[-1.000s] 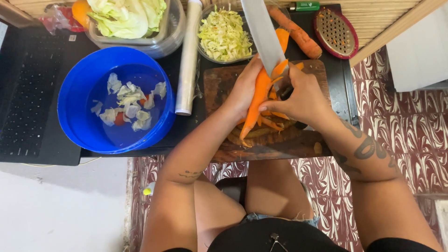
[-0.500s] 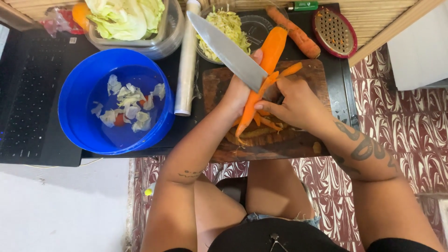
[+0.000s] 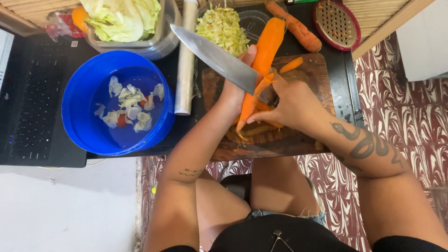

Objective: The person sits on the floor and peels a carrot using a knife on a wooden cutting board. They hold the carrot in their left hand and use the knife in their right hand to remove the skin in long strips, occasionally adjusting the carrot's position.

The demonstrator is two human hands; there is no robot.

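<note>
From the head view we see our left hand (image 3: 234,91) clamped around the carrot (image 3: 261,60), tilted over the cutting board (image 3: 310,140), while our right hand (image 3: 291,100) grips the knife (image 3: 214,58) with its blade laid across the carrot just beside the left thumb. Peel strips (image 3: 254,130) lie under the hands and the carrot's far end looks clean, so we judge the scraping well along, with the near tip left. A second carrot (image 3: 294,25) beyond the hands looks unpeeled.

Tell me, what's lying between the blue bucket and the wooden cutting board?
A roll of cling film lies lengthwise between the blue bucket and the wooden cutting board, as the head view shows.
</note>
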